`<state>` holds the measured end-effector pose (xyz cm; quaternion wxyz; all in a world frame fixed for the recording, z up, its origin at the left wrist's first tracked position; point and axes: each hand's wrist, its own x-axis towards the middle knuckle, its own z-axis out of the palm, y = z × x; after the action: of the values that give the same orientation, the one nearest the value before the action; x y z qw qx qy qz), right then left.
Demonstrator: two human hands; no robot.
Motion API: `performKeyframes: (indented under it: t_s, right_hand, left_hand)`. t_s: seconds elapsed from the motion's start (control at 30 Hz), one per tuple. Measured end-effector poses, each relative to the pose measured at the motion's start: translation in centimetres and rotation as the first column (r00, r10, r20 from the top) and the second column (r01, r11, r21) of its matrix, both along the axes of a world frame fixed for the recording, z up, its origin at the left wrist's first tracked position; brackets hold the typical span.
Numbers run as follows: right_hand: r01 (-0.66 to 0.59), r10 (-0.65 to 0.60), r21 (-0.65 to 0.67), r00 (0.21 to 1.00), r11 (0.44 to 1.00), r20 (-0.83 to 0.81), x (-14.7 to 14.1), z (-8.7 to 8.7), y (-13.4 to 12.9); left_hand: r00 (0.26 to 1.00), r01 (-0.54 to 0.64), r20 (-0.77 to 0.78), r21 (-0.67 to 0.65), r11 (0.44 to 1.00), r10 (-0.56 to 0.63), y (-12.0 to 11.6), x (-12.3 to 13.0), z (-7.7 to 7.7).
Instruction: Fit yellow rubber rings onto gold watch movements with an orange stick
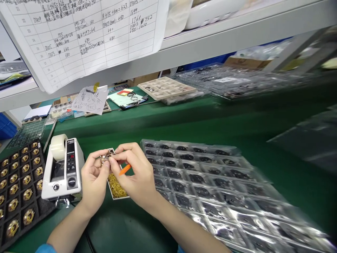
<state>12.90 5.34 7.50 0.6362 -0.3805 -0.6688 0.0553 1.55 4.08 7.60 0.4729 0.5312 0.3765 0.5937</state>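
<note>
My left hand (96, 175) pinches a small round metal part (105, 159) between thumb and fingers. Against the same part, from the right, press the fingertips of my right hand (137, 172). An orange-tipped tool (125, 169) sticks out from the curled fingers of my right hand; the rest of it is hidden. Below and partly behind my hands, a white box (120, 198) holds a heap of small yellow rings (116, 186). Fingers cover much of the metal part, so its details are hard to make out.
To the left stand a white tape dispenser (76, 154) and a black tray (39, 207) of gold round parts. Clear plastic trays (195, 168) of dark parts lie right. A beige tray (165, 88) sits behind; a grey shelf (184, 52) with a hanging handwritten sheet (118, 42) crosses above.
</note>
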Motion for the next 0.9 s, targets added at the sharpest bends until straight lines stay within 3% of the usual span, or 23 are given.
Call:
performKeyframes:
  t_s: [0.17, 0.23, 0.37, 0.47, 0.67, 0.77, 0.9]
  right_hand:
    - [0.083, -0.086, 0.109, 0.996, 0.991, 0.021, -0.4, -0.1, -0.3]
    - [0.066, -0.066, 0.078, 0.998, 0.995, -0.001, -0.3, -0.1, -0.3]
    - [-0.098, 0.094, -0.133, 0.995, 0.986, -0.032, 0.2, 0.3, 0.0]
    - [-0.237, 0.225, -0.203, 0.971, 0.95, -0.08, 0.7, 0.7, 0.4]
    - [-0.305, 0.292, -0.191, 0.952, 0.933, -0.095, 1.1, 1.2, 0.5]
    - [-0.311, 0.315, -0.189, 0.949, 0.931, -0.013, 1.5, 1.3, 0.3]
    - [-0.283, 0.307, -0.185, 0.944, 0.941, 0.118, 1.9, 1.4, 0.0]
  left_hand:
    - [0.997, -0.073, -0.006, 0.01, 0.997, 0.073, -0.1, -0.2, 0.0]
    - [0.998, -0.062, 0.006, 0.016, 0.998, 0.062, -0.2, -0.3, 0.1]
    - [0.995, -0.088, -0.054, 0.039, 0.995, 0.09, -0.1, -0.5, 0.0]
    - [0.984, -0.104, -0.139, 0.083, 0.991, 0.115, 0.0, -0.6, -0.4]
    - [0.931, -0.044, -0.349, 0.188, 0.981, 0.108, -0.1, -1.3, -0.8]
    - [0.896, 0.001, -0.436, 0.199, 0.98, 0.088, -0.1, -1.7, -0.1]
    - [0.843, 0.103, -0.538, 0.117, 0.988, -0.024, -0.3, -2.3, 1.3]
